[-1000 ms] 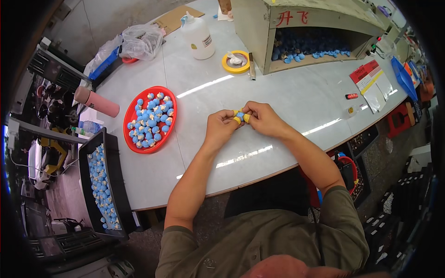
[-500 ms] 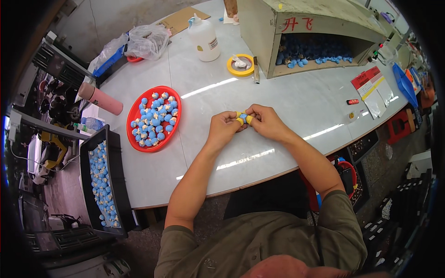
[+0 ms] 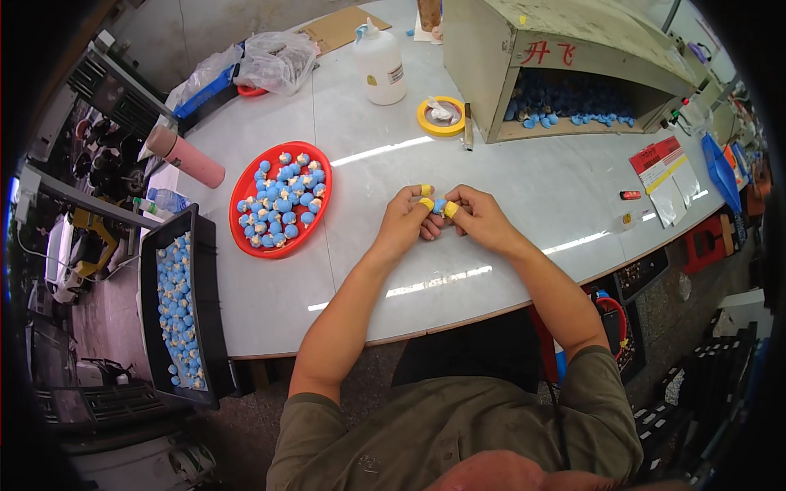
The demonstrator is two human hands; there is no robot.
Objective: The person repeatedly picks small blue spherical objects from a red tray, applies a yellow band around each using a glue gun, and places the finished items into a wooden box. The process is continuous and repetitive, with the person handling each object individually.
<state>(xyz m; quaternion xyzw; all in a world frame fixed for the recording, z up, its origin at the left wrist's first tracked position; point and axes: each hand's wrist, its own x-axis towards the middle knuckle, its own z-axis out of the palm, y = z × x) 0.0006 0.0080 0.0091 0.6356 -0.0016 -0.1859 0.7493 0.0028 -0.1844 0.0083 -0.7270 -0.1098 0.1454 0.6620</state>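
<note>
Over the middle of the table, my two hands meet at a small blue rounded piece (image 3: 440,205). My left hand (image 3: 403,219) holds it from the left with a yellow-wrapped thumb, its yellow-tipped forefinger raised clear and the other fingers curled below. On the other side my right hand (image 3: 485,219) pinches the piece, yellow wrapping on its thumb too. Fingers cover part of the piece. Left of my hands lies a red round tray (image 3: 326,206) of blue balls with cream-coloured parts (image 3: 282,194).
A black crate (image 3: 210,303) of similar balls stands at the table's left edge. Behind are a pink flask (image 3: 187,155), a white bottle (image 3: 379,65), yellow tape (image 3: 424,123) and a box (image 3: 471,69) with blue pieces. At right lie a red-and-white packet (image 3: 667,176) and a small red item (image 3: 630,195).
My left forefinger has lifted away from the blue piece, leaving more of it showing. The whole view has shifted slightly; table items appear a little further right and higher.
</note>
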